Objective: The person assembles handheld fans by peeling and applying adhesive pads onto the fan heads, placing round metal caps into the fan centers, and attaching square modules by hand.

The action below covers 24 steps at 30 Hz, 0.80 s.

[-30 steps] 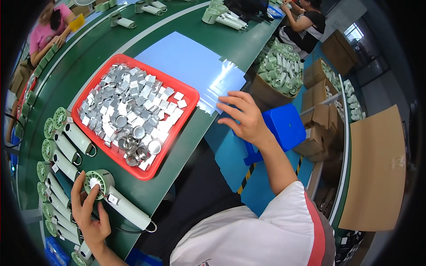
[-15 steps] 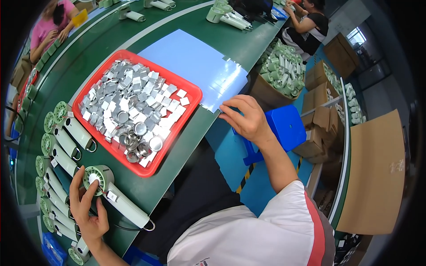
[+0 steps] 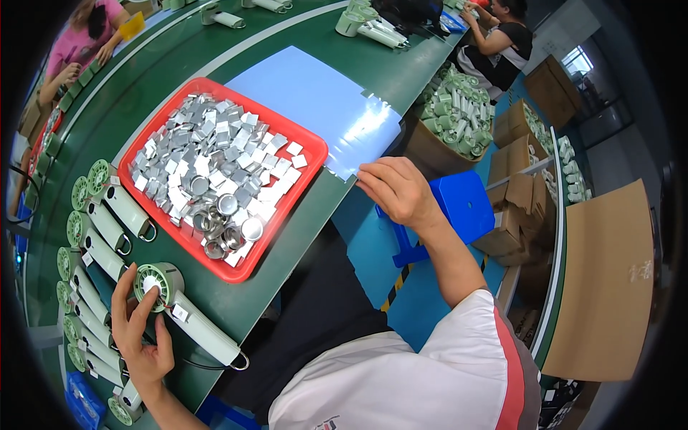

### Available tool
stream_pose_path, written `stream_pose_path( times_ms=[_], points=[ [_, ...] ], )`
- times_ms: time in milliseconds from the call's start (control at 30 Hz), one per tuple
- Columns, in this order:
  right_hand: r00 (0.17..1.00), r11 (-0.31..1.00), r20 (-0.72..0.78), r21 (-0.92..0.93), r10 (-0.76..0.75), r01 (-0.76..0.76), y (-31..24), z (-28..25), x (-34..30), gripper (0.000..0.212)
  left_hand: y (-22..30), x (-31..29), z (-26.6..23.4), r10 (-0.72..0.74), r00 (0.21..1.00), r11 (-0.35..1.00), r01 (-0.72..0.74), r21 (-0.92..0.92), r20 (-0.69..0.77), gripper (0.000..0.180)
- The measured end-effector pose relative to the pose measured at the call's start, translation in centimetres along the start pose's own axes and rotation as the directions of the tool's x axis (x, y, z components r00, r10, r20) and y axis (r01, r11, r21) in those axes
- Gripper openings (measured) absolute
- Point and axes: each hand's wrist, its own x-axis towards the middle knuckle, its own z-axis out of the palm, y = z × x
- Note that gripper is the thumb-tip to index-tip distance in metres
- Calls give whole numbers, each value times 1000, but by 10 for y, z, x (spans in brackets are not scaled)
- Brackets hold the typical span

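Set along the near edge of the green counter [image 3: 236,304], so liable to lose over that side anything bumped by a forearm. Reaching the same edge with one corner, see the blue sheet [image 3: 308,100], apt to crease or slide if brushed. Heaped high with silver metal pieces [image 3: 229,147], hence prone to spill if jolted at the near corner: see the red tray [image 3: 231,274]. Left of that corner, at the near edge of the counter, find the pale green hair-dryer body [image 3: 193,321]; could swivel or roll under uneven pressing, being only lightly steadied. On it, note the left hand [image 3: 143,347], fingers apart, touching the round face [image 3: 154,271] without clamping. By the sheet's near corner, note the right hand [image 3: 401,190], fingertips together; cannot tell whether pinching anything, but might drop it past the edge after a slip. Could also catch on the black cord [image 3: 204,367] beside the handle [image 3: 215,342]. As for direction, points handle-first toward the near edge, with hanging loop [image 3: 242,363] reaching it; has long axis nearly square to that edge.
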Motion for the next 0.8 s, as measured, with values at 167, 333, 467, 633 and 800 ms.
stream_pose_path(
  times_ms=[167, 333, 467, 633, 800],
  points=[
    [1000, 1000, 11, 11, -20, 19, 2, -2, 2, 31, 0, 1, 0, 8, 1000, 1000, -8, -8, 2, 49],
    [1000, 999, 16, 21, -25, 25, 5, 1, -1, 33, -1, -1, -3, -14, 1000, 1000, 15, -21, 21, 47],
    [995, 995, 16, 0, -95, 95, 9, 0, 0, 32, -2, 1, 0, 12, 1000, 1000, -12, -26, -8, 48],
    [989, 990, 38, -7, -142, 142, 12, -3, 3, 30, -3, 0, 1, 12, 1000, 1000, -12, -22, -16, 48],
    [986, 987, 46, -24, -160, 161, 12, -3, 3, 31, -3, 1, 2, 22, 1000, 999, -22, -31, -18, 48]
  ],
)
